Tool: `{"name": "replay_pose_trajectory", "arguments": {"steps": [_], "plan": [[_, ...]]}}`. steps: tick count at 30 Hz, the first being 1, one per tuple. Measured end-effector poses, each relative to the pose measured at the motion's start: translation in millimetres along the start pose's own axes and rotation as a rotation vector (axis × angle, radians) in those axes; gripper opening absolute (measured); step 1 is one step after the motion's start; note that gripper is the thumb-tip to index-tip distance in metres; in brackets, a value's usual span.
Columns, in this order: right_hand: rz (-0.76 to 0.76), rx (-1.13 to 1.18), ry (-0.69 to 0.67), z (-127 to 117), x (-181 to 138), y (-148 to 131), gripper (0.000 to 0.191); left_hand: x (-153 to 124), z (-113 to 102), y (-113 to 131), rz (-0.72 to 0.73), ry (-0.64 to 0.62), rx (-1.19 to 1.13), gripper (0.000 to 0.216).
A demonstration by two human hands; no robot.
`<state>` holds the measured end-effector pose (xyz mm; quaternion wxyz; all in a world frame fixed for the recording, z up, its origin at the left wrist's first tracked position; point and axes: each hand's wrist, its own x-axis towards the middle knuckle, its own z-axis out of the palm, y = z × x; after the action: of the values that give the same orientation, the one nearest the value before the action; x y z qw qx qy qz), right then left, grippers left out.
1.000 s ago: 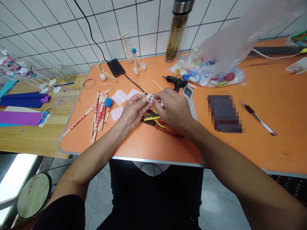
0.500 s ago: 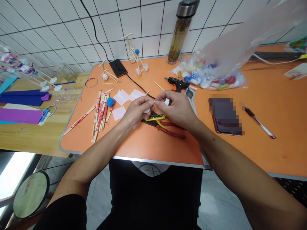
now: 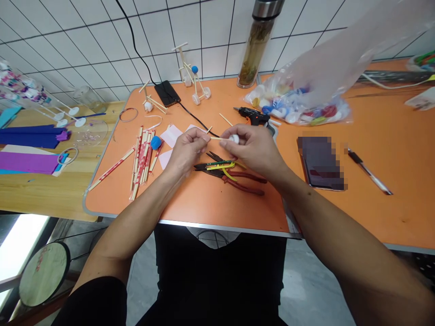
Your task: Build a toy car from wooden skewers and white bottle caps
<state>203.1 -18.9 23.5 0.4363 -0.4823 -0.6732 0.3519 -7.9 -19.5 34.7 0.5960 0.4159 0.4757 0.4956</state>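
Note:
A thin wooden stick [image 3: 215, 138] spans the gap between my two hands above the orange table. My left hand [image 3: 186, 149] pinches its left end between thumb and fingers. At the other end my right hand [image 3: 256, 145] is closed around a small round white cap [image 3: 234, 138], with the stick running into its fingertips. Whether the stick passes through the cap is hidden. Just below the hands lie pliers with red handles [image 3: 243, 175], together with a yellow and green tool [image 3: 220, 166]. Pink paper squares [image 3: 171, 136] are partly covered by my left hand.
Red-wrapped chopsticks [image 3: 144, 158] and a blue ball [image 3: 156, 143] lie left. Behind stand a small wheeled stick model [image 3: 190, 74], a tea bottle [image 3: 254, 50], a black glue gun [image 3: 253, 116] and a bag of caps [image 3: 302, 106]. A phone [image 3: 321, 163] and pen [image 3: 370, 172] lie right.
My hands have moved apart, showing more of the stick between them. My left hand has shifted left and up, uncovering the pliers' jaws. The white cap in my right hand shows more fully.

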Motion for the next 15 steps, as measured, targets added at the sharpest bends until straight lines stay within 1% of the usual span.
{"name": "replay_pose_trajectory", "arguments": {"steps": [2,3,5,8,10,13,15], "plan": [[0.035,0.090,0.087,-11.1,5.2,4.2,0.023,5.0,-11.6,12.4,0.064,0.107,0.021,0.017],[0.034,0.117,0.138,-18.1,8.4,6.9,0.030,7.8,-18.1,18.0,0.118,0.172,0.035,0.017],[0.042,0.163,0.199,-32.1,14.6,12.6,0.041,12.9,-29.2,25.1,0.165,0.207,0.106,0.015],[0.104,0.254,0.188,-46.3,21.1,18.8,0.050,16.4,-35.2,22.2,0.149,0.131,0.315,0.009],[0.140,0.302,0.154,-48.8,22.6,20.4,0.049,16.3,-33.0,14.9,0.143,0.074,0.422,0.012],[0.169,0.307,0.107,-43.6,21.0,18.9,0.036,16.2,-29.1,6.0,0.111,0.020,0.500,0.016],[0.177,0.258,0.075,-36.8,18.1,15.2,0.025,18.0,-29.2,3.7,0.107,0.024,0.542,0.015]]}}
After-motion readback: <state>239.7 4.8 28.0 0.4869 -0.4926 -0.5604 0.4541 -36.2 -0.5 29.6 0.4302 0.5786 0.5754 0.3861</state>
